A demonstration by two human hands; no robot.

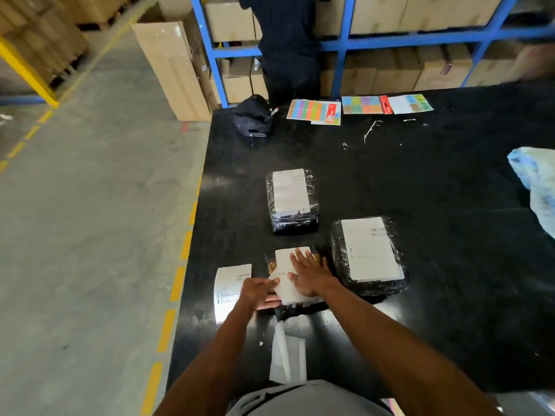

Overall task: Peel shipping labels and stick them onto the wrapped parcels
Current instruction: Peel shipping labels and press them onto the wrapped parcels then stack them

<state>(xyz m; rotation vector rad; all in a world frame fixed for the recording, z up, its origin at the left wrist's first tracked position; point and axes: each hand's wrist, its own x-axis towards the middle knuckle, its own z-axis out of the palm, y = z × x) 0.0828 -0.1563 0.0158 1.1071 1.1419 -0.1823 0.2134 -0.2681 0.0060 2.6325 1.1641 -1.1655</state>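
Three black wrapped parcels lie on the black table [420, 175]. The far parcel [292, 202] and the right parcel [369, 255] each carry a white shipping label. On the near parcel [295, 310] a white label [288, 276] lies under my hands. My right hand [309, 273] presses flat on that label with fingers spread. My left hand [259, 291] pinches the label's left edge. A loose printed label sheet [229, 288] rests to the left of the near parcel. Peeled white backing paper [286, 354] lies by the table's front edge.
A black cap [253, 115] and colourful sticker sheets [359, 106] lie at the table's far edge. A blue-white plastic bag [537, 184] sits at the right. A person in dark clothes [288, 43] stands at blue shelving with cardboard boxes [172, 64]. Concrete floor lies left.
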